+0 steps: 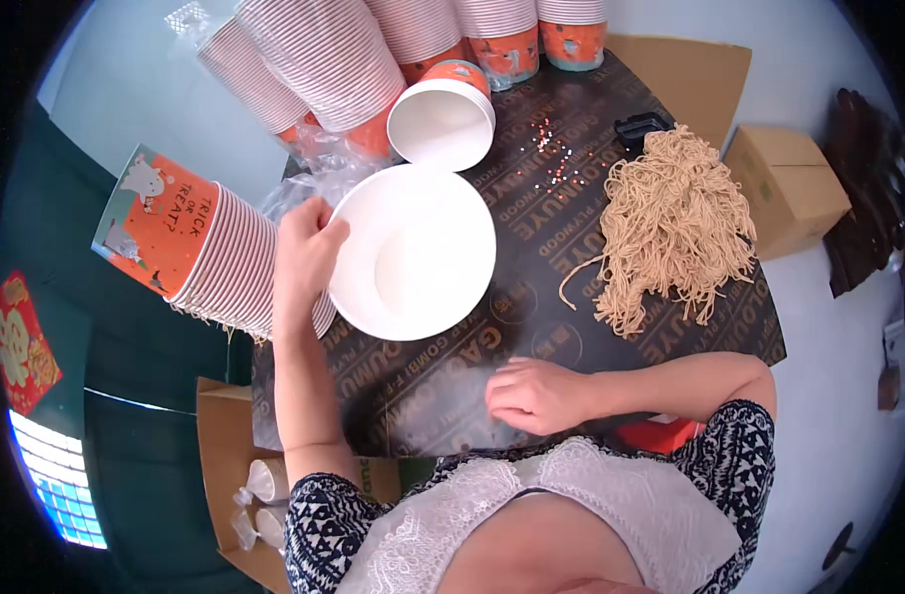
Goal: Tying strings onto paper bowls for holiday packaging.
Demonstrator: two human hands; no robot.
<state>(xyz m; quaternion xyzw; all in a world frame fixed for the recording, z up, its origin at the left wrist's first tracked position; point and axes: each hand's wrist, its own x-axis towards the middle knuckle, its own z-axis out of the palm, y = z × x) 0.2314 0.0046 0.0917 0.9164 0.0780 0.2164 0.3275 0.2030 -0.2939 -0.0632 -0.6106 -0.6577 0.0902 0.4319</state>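
A white-lined paper bucket [450, 252] is tilted with its open mouth toward me. My left hand [309, 247] is closed on its left rim, the thumb over the edge. Just left of that hand leans a nested stack of orange printed paper buckets [180, 223]. My right hand [536, 394] rests near the table's front edge, its fingers curled together; whatever may be under them is hidden. Another paper bucket [440, 127] lies on its side beyond the held one.
A heap of tan cords [675, 223] covers the table's right side, with a small black tray [642, 129] behind it. Small beads [556, 158] are scattered on the dark tabletop [531, 247]. More bucket stacks [324, 59] line the back. Cardboard boxes [789, 188] stand beside the table.
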